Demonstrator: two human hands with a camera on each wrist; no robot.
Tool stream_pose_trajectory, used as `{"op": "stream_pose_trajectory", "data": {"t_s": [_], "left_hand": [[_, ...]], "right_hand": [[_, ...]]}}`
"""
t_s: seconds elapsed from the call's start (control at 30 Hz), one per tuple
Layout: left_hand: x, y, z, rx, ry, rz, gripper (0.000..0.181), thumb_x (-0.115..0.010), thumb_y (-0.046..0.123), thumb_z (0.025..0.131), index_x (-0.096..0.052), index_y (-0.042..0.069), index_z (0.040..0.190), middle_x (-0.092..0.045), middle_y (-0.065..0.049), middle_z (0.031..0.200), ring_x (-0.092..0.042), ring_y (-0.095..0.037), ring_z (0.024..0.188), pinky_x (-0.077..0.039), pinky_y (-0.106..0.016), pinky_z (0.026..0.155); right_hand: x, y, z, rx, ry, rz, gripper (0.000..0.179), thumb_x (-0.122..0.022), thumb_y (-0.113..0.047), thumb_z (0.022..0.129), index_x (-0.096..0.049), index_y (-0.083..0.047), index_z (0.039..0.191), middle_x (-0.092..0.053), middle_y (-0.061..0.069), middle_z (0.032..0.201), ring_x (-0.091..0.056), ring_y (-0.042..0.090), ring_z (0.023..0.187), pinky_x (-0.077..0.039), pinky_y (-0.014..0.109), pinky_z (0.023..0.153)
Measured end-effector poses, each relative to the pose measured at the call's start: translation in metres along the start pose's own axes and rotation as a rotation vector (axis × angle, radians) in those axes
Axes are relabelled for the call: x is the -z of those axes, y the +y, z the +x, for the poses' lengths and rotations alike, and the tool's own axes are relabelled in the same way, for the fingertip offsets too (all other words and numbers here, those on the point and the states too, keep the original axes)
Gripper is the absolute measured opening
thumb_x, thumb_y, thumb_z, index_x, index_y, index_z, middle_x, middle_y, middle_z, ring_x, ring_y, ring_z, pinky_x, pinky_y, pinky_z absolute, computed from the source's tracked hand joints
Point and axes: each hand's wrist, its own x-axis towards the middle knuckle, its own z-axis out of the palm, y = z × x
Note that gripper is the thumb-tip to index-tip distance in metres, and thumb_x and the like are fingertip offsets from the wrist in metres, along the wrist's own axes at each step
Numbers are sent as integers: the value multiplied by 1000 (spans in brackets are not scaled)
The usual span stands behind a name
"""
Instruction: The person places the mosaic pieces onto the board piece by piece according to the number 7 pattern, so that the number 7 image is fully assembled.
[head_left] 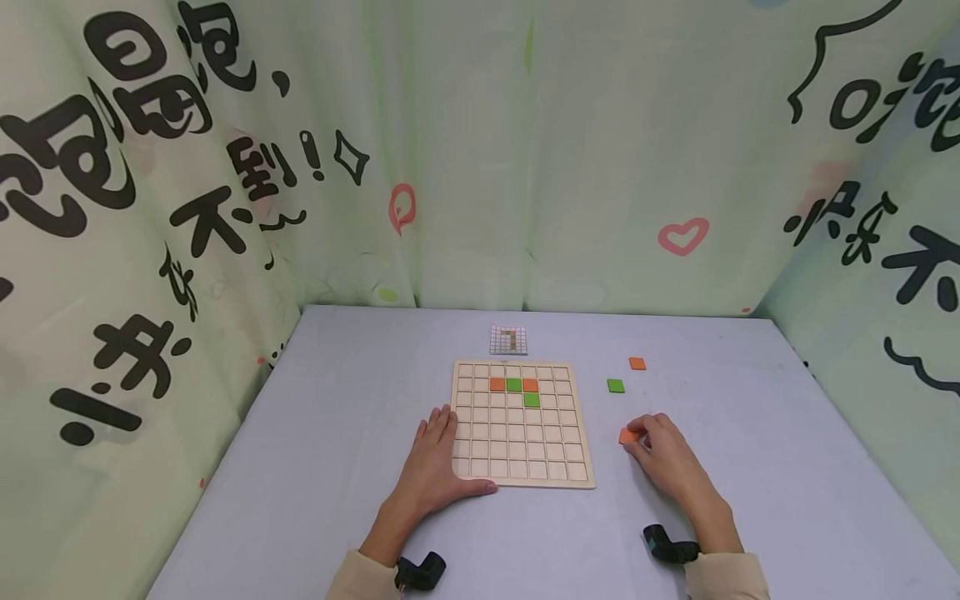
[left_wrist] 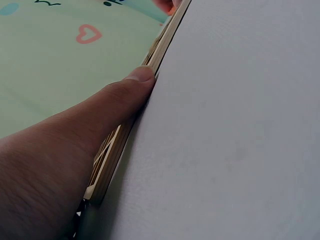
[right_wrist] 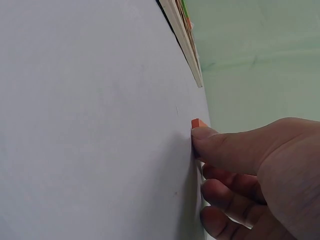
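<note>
A wooden grid board [head_left: 487, 448] lies on the table, with orange and green square tiles set in its upper cells. My left hand [head_left: 431, 471] rests along the board's left side and lower left corner, fingers straight and thumb [left_wrist: 125, 92] against the front edge. To the right of the board, my right hand [head_left: 667, 457] pinches an orange tile [head_left: 627, 436] between thumb and fingers, at the table surface. In the right wrist view the orange tile [right_wrist: 196, 123] shows just past the thumb tip; the rest of it is hidden.
A green tile [head_left: 616, 386] and another orange tile [head_left: 637, 364] lie right of the board. Behind the board is a small pattern card [head_left: 508, 340] with a printed grid. Printed curtains [head_left: 480, 167] stand around the white table [head_left: 337, 392].
</note>
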Motion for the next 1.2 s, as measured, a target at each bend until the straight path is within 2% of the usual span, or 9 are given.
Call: {"op": "stream_pose_trajectory", "data": {"t_s": [0.3,1.2], "left_hand": [[0,0,0,1,0,1,127,-77,73,66,-30,-4,155,-28,-18,164,-18,-32,156,-15,-48,129],[0,0,0,1,-3,9,127,-76,74,66,-30,-4,155,-28,-18,164,-18,-32,156,-16,-48,129]], "right_hand": [[1,3,3,21,3,35,28,-72,-5,90,-58,3,113,-62,13,98,-53,22,85,-52,35,73],[5,-7,5,23,41,27,21,-69,-11,93,-61,0,109,-61,9,90,-53,20,80,-50,31,69]]}}
